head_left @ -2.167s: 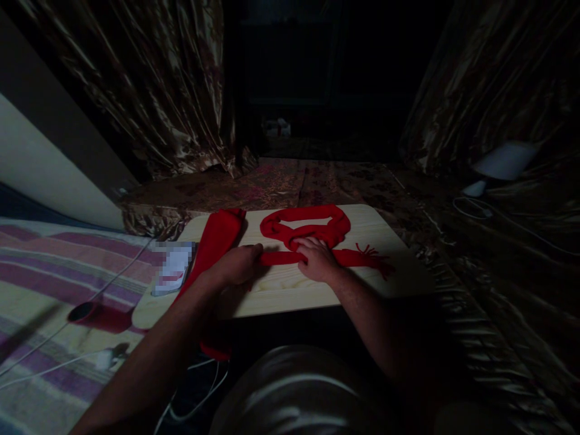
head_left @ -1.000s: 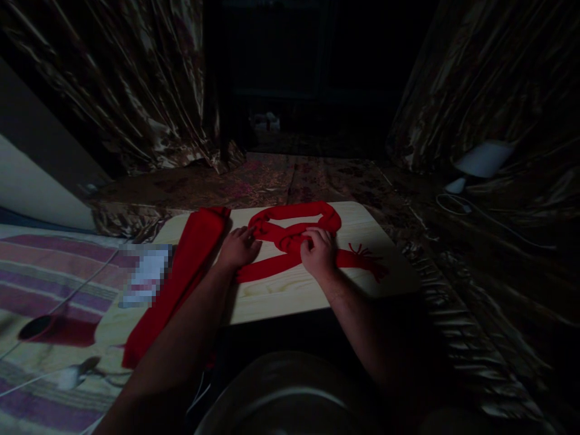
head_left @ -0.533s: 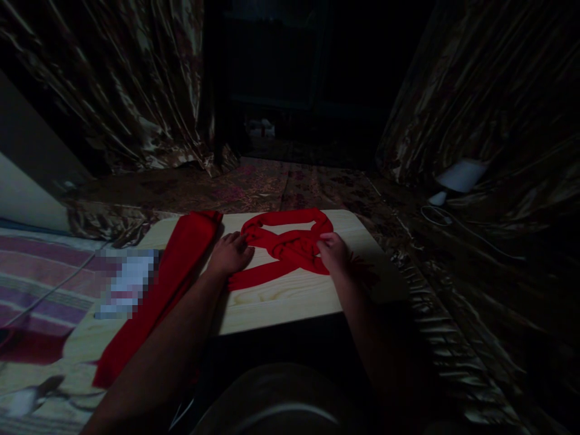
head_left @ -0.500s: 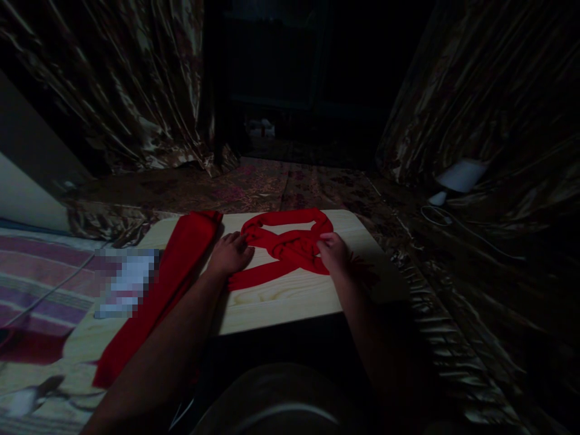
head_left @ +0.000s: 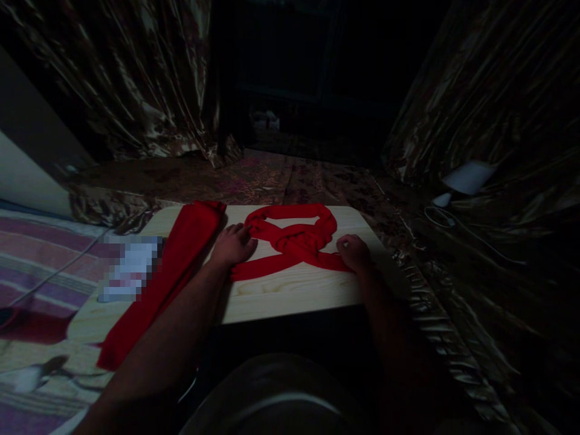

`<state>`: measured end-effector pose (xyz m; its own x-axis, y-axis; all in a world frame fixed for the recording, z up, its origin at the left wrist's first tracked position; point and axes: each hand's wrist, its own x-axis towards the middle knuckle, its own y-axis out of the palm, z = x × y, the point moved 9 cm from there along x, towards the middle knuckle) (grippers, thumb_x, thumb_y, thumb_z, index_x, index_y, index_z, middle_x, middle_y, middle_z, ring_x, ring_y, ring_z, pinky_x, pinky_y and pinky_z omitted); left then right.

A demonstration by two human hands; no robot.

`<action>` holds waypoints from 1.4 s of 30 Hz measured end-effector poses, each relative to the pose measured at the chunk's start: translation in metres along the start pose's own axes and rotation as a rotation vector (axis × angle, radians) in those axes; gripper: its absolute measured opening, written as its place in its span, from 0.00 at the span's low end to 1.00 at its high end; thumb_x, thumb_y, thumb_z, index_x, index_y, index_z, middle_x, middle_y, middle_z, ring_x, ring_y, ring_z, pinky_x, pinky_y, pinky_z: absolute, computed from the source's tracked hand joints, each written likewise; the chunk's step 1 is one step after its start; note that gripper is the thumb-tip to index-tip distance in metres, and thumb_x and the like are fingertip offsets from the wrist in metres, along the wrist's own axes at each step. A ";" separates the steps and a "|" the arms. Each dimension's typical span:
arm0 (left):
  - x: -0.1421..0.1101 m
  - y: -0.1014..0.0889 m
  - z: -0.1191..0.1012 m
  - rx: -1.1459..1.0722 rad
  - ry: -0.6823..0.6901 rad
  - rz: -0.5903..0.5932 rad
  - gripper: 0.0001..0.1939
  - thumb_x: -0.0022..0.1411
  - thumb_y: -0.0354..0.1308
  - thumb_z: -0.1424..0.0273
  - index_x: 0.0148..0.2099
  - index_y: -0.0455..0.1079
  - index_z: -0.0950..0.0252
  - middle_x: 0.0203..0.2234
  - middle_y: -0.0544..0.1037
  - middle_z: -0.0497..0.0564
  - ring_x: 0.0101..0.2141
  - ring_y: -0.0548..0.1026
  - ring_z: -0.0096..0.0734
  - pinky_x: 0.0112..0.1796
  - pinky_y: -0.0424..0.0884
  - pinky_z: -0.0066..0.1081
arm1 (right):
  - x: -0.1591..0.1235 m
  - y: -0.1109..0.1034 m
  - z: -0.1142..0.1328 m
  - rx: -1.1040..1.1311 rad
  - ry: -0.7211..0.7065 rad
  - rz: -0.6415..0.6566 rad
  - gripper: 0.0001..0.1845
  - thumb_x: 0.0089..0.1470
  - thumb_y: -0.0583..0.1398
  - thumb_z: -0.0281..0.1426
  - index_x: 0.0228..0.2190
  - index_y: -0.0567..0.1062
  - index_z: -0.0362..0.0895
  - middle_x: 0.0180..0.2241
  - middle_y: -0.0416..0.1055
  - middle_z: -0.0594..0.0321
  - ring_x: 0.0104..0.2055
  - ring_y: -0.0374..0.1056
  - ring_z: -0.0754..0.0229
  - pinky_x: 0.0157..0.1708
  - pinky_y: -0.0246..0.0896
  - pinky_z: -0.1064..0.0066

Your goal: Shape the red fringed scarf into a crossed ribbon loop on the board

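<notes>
A red fringed scarf [head_left: 299, 240] lies on a small light wooden table [head_left: 290, 294], looped and crossed over itself into a loose knot. My left hand [head_left: 233, 244] rests with its fingers spread at the left side of the loop, fingertips touching the cloth. My right hand [head_left: 354, 252] is closed at the scarf's right-hand tail, which runs in under it. The hand and forearm hide the fringe there. Left of my left hand lies a long folded red cloth [head_left: 167, 278], slanting toward me; my left forearm partly covers its near side.
A blurred-out flat item [head_left: 131, 266] lies on the table's left side. Beside it is a striped bedcover [head_left: 40, 254] with a red cylinder [head_left: 36, 326] and a white plug [head_left: 22, 377] with cables. A white lamp [head_left: 469, 176] stands at right, before curtains [head_left: 489, 90].
My right hand has moved from the knot's middle rightward to the tail. My left hand has let go of the lower strip and moved to the loop's left edge. The view has shifted slightly.
</notes>
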<state>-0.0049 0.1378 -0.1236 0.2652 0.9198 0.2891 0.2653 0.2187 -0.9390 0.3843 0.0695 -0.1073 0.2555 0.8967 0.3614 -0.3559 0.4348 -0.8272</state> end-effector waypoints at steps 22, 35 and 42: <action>-0.001 -0.002 -0.001 -0.035 -0.011 -0.023 0.32 0.66 0.50 0.52 0.65 0.66 0.63 0.61 0.70 0.58 0.60 0.65 0.50 0.60 0.61 0.45 | -0.001 -0.001 -0.002 -0.015 -0.003 -0.019 0.10 0.55 0.56 0.32 0.29 0.78 0.45 0.33 0.74 0.60 0.33 0.66 0.58 0.37 0.58 0.68; -0.001 -0.002 -0.001 -0.039 -0.017 -0.008 0.32 0.66 0.49 0.52 0.66 0.65 0.64 0.62 0.69 0.58 0.61 0.64 0.50 0.61 0.59 0.44 | -0.001 -0.002 -0.002 0.006 -0.006 -0.031 0.10 0.54 0.56 0.33 0.28 0.77 0.44 0.33 0.75 0.59 0.35 0.67 0.58 0.38 0.59 0.68; -0.001 -0.003 -0.002 -0.035 -0.012 -0.008 0.33 0.66 0.49 0.53 0.66 0.65 0.66 0.62 0.69 0.61 0.61 0.64 0.51 0.61 0.59 0.45 | -0.001 -0.004 -0.001 0.022 0.023 -0.015 0.11 0.53 0.56 0.34 0.28 0.78 0.45 0.33 0.75 0.59 0.34 0.67 0.57 0.37 0.59 0.67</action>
<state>-0.0037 0.1357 -0.1210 0.2518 0.9221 0.2939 0.2997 0.2145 -0.9296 0.3864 0.0666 -0.1048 0.2817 0.8880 0.3635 -0.3713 0.4502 -0.8121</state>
